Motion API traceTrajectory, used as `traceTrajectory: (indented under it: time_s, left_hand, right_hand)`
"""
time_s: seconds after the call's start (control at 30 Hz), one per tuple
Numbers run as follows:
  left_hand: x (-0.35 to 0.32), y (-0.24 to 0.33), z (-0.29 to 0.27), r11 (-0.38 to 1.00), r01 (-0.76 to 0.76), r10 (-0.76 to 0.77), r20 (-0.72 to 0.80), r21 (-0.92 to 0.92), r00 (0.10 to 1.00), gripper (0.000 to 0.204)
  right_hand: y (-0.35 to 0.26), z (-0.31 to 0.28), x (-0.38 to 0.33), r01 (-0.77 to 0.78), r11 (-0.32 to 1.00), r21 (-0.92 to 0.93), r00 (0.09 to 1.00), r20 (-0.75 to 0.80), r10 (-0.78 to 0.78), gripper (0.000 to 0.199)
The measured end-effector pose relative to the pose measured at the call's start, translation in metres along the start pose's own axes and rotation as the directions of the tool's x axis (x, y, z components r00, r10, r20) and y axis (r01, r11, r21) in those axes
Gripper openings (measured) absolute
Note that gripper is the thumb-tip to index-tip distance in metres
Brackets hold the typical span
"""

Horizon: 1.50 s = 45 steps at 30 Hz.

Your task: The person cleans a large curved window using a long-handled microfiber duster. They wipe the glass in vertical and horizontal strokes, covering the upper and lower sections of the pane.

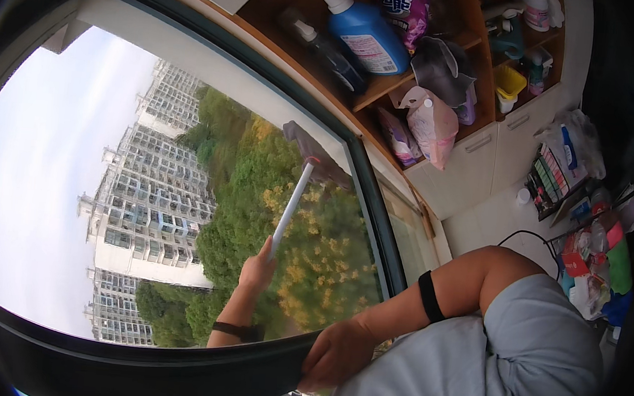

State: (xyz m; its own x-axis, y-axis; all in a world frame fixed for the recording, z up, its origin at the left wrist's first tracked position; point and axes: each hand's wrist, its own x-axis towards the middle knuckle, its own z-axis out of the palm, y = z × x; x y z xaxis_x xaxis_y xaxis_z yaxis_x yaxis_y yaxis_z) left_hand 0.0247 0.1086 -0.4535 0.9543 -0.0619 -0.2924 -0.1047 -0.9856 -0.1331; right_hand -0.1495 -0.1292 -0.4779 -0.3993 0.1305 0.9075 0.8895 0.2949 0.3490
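The window (105, 202) fills most of my view, its dark frame (165, 377) curving along the bottom and up the right side, with tall apartment blocks and green and yellow trees outside. To the right of it wooden shelves (387, 83) climb the wall above white cupboards (478, 167), crowded with cleaning supplies: a blue bottle (365, 36) with a white cap lying tilted on the upper shelf, a purple pouch (405, 6) just beside it, and a pink-and-white bag (433, 125) hanging over the edge of the lower shelf. Down on the floor at the far right sits a heap of colourful packets (598, 260).

My left hand (256, 272) is stretched out beyond the glass, fingers wrapped tight around the lower end of a white pole (291, 203). The pole slants up and to the right, ending in a grey mop head (313, 156) that lies against the pane near the window's upper right edge. A dark band circles that wrist.

My right hand (333, 354) curls over the bottom frame of the window, gripping its edge; a black band (430, 296) sits on that forearm.
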Motion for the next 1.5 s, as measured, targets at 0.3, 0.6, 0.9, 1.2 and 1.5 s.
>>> traceTrajectory:
  time_s: [0.3,0.6,0.9,1.2,1.5]
  left_hand:
    - [-0.008,-0.035,-0.136,0.971,-0.217,0.128,-0.551,-0.099,0.825,0.073]
    - [0.078,-0.008,-0.037,0.981,-0.169,0.129,-0.336,-0.091,0.933,0.073]
    - [0.134,0.034,0.106,0.965,-0.091,0.037,-0.219,-0.245,0.975,0.073]
    - [0.075,0.044,0.172,0.883,-0.134,0.053,-0.189,-0.449,0.981,0.073]
    - [-0.043,-0.022,0.18,0.92,-0.098,0.098,-0.019,-0.38,0.995,0.077]
  right_hand:
    - [0.001,0.003,0.003,0.006,0.999,-0.038,0.99,-0.144,-0.011,0.028]
    - [0.0,0.005,-0.003,0.032,0.999,0.007,0.998,-0.047,-0.032,0.031]
    - [0.007,-0.001,0.006,0.07,0.997,-0.03,0.99,-0.123,-0.073,0.026]
    - [0.002,-0.013,0.011,-0.023,0.994,0.109,0.983,-0.177,0.042,0.028]
    - [0.003,-0.006,0.013,0.005,0.985,0.174,0.979,-0.203,0.031,0.028]
